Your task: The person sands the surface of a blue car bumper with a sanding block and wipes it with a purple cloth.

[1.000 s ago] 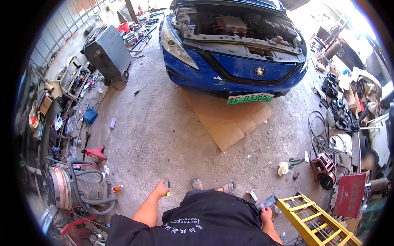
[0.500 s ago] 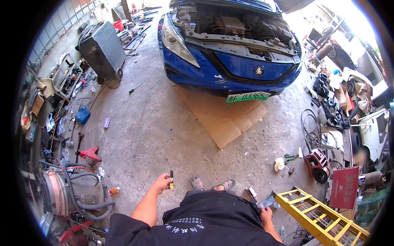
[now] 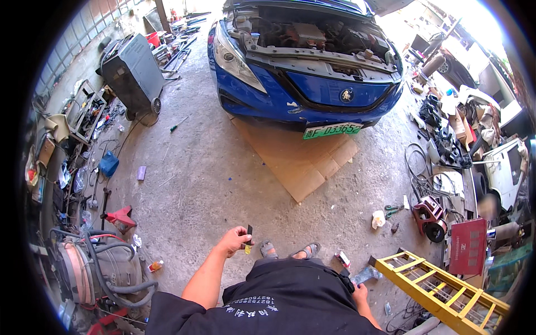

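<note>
A person stands on the concrete floor [image 3: 212,184] of a cluttered garage, facing a blue car [image 3: 304,67] with its hood raised and engine bay open at the top centre of the frame. The left hand [image 3: 233,241], low in the frame just left of centre, is pinched shut around a slim tool [image 3: 248,239] with a dark shaft and a yellow tip, held nearly upright above the person's sandalled feet [image 3: 290,249]. The right hand [image 3: 358,291], at lower right beside the dark shirt, is closed on a phone-like object [image 3: 365,274], pale and partly hidden.

A flattened sheet of brown cardboard [image 3: 298,162] lies on the floor beneath the car's front bumper, just under a green rectangular licence plate [image 3: 333,130]. At upper left a dark grey wheeled machine [image 3: 131,75] stands near the wall. A red jack stand [image 3: 120,216] sits at left centre, with a hose-wrapped grey machine [image 3: 95,268] below it at lower left. A small purple rectangular packet [image 3: 141,173] and a blue bag [image 3: 109,164] lie left of centre. At lower right, a yellow stepladder [image 3: 441,287] lies flat beside a flat red rectangular case [image 3: 468,245]; a small red-and-white carton [image 3: 343,259] rests near the feet.
</note>
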Demonstrator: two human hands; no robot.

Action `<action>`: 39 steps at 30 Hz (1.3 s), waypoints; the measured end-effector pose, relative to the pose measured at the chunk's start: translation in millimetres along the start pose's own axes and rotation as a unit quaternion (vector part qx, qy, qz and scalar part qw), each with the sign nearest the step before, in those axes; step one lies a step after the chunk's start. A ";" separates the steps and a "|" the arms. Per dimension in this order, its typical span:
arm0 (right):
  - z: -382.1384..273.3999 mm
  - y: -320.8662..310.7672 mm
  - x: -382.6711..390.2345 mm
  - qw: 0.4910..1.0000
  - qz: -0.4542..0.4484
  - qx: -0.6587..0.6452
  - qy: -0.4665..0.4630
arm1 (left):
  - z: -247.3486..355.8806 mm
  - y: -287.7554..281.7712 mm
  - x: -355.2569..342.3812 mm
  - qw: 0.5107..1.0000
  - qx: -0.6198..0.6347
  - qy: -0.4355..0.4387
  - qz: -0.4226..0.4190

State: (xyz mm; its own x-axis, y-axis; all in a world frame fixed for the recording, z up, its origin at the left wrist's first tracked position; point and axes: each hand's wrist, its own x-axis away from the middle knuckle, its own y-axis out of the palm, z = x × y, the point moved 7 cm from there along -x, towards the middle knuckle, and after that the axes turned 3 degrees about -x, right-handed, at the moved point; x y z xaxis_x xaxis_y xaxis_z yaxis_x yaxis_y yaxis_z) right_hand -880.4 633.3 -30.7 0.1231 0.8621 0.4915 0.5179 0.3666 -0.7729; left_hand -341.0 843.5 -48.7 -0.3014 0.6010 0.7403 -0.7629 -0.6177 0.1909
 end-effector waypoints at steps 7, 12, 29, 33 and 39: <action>13.5 9.3 -4.4 0.999 0.006 0.036 -0.013 | 5.1 12.1 3.8 1.000 -0.004 -0.016 -0.018; 12.1 17.9 -6.9 1.000 0.002 0.019 -0.022 | -3.2 3.7 -7.3 1.000 -0.008 0.000 -0.013; -1.4 8.1 8.7 1.000 -0.015 -0.010 0.020 | -1.3 12.0 -16.7 0.998 -0.065 0.009 -0.002; -11.8 4.5 11.5 1.000 -0.013 0.008 0.021 | -3.8 11.1 -18.3 0.998 -0.060 0.010 0.003; -11.0 3.1 1.8 0.999 -0.006 0.041 0.002 | 2.3 17.7 -17.7 0.998 -0.069 0.009 0.003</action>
State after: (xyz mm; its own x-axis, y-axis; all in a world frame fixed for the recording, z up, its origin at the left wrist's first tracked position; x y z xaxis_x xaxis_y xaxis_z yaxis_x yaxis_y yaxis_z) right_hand -869.3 632.2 -27.8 0.1201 0.8563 0.5024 0.4483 0.4047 -0.7970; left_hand -347.8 820.7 -56.9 -0.3160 0.6071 0.7291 -0.8322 -0.5464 0.0944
